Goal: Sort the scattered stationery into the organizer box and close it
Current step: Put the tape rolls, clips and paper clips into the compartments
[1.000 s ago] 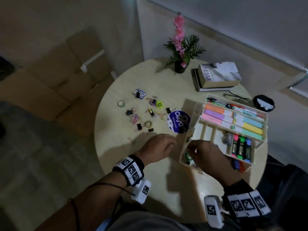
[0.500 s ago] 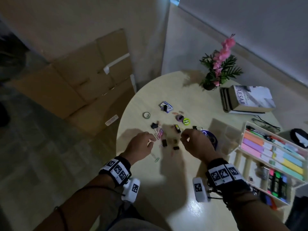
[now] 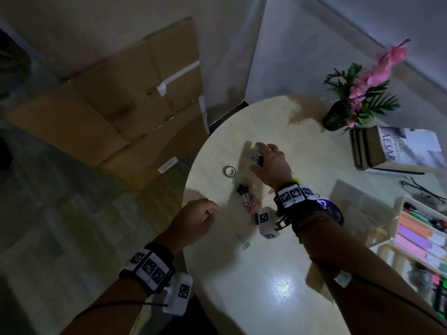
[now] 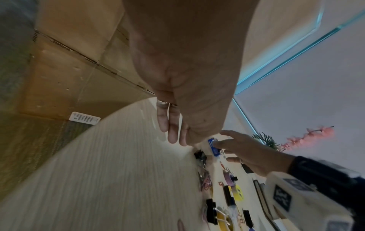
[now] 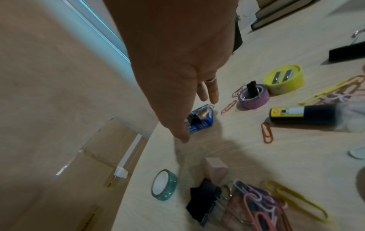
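Reaching across the round surface, the right hand spreads its fingers loosely over a small blue box with a black binder clip on it, at about 11 o'clock of the scattered pile, hovering just above and gripping nothing. The left hand hangs near the surface edge at 8 o'clock with fingers curled under; whether it holds anything cannot be told. Just at 7 o'clock of the right hand lies a teal tape roll, and below it a large black binder clip touching a heap of coloured paper clips. The right wrist view shows a purple tape roll, a yellow sharpener and a black-and-yellow marker beside the hand. The organizer box stands open at 3 o'clock, highlighters inside. A potted flower and a book stack sit at 1 o'clock.
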A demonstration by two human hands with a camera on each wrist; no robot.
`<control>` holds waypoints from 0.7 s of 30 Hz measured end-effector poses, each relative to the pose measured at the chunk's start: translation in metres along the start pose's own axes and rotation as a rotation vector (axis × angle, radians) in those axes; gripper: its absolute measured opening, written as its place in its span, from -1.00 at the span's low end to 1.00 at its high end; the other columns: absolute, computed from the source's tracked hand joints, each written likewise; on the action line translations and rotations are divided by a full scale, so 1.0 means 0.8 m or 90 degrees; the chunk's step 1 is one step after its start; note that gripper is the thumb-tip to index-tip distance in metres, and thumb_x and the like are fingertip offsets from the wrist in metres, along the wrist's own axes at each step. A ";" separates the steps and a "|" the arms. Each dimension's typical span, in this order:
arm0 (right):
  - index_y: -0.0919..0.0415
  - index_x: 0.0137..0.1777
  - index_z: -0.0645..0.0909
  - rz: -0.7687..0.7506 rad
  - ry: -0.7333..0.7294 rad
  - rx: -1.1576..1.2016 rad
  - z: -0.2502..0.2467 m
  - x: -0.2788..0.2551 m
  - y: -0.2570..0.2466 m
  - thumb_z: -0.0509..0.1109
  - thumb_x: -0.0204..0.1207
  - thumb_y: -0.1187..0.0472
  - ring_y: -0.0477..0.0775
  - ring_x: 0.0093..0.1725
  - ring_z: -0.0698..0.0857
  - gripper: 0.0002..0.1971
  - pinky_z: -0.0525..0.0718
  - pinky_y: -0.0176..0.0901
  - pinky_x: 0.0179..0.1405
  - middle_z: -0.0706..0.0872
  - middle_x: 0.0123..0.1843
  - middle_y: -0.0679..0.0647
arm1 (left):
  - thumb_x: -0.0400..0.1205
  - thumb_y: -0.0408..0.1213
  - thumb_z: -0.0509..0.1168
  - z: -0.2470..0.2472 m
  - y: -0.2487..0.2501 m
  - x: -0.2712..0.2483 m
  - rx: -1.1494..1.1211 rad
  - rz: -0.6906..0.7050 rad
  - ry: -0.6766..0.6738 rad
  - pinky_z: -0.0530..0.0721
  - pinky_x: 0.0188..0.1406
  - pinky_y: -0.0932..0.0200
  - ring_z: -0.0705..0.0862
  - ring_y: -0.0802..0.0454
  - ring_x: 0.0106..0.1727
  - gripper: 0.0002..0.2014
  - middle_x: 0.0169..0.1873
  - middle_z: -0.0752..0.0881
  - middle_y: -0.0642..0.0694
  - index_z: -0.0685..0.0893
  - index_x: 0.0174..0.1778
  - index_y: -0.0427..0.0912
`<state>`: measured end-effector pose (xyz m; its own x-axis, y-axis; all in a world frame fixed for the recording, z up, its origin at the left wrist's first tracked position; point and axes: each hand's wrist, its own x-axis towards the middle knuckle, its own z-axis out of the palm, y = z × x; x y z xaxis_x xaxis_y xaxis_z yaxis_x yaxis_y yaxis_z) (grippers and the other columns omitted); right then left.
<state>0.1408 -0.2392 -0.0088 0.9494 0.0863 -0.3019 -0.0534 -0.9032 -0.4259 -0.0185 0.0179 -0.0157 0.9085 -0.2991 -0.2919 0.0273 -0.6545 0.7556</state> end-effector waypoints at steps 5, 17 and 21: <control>0.11 0.46 0.63 -0.064 0.019 -0.070 0.022 0.014 0.013 0.40 0.66 0.15 0.49 0.20 0.65 -0.62 0.63 0.14 0.11 0.68 0.29 0.29 | 0.76 -0.27 0.34 -0.009 -0.015 0.000 -0.038 -0.019 0.014 0.59 0.03 0.49 0.70 0.35 0.07 -0.81 0.07 0.77 0.18 0.80 0.20 0.04; 0.15 0.39 0.69 -0.101 0.057 0.021 0.029 -0.066 0.037 0.57 0.55 0.10 0.33 0.05 0.74 -0.58 0.76 0.13 -0.03 0.74 0.12 0.22 | 0.68 -0.32 0.37 0.027 -0.002 0.038 -0.036 0.020 -0.011 0.81 0.05 0.05 0.80 0.10 0.03 -0.82 0.04 0.85 -0.03 0.83 0.14 -0.14; 0.14 0.41 0.66 -0.071 0.120 0.198 0.024 -0.095 0.042 0.55 0.58 0.23 0.17 0.14 0.70 -0.60 0.71 0.07 0.17 0.72 0.19 0.15 | 0.68 -0.36 0.39 0.036 0.009 0.054 -0.003 0.002 -0.017 0.81 0.08 -0.06 0.78 0.07 0.03 -0.81 0.06 0.83 0.00 0.82 0.16 -0.08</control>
<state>0.0604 -0.2682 -0.0167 0.9935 0.0722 -0.0884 -0.0096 -0.7191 -0.6948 0.0088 -0.0196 -0.0394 0.8971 -0.3201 -0.3046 0.0256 -0.6505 0.7591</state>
